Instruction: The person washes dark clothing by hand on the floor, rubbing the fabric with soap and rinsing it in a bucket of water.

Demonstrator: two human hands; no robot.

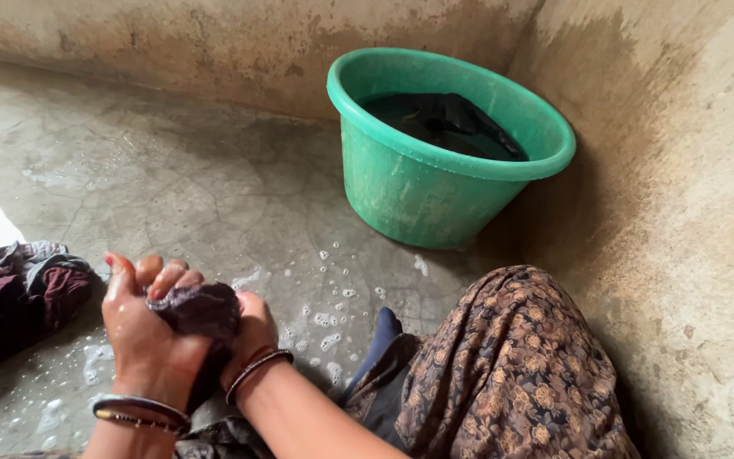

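My left hand (139, 331) and my right hand (252, 327) press together around a small wet dark purple-grey cloth (201, 308), low at the left over the wet concrete floor (197, 187). Both wrists wear bangles. The cloth bulges out between the two palms; its lower part is hidden by my hands. Soap foam spots lie on the floor just right of my hands.
A green plastic tub (401, 191) stands in the corner against the stained walls, with dark water and a black garment (452, 119) in it. A pile of maroon and grey clothes (14, 293) lies at the left edge. My knee in floral brown fabric (511, 365) fills the lower right.
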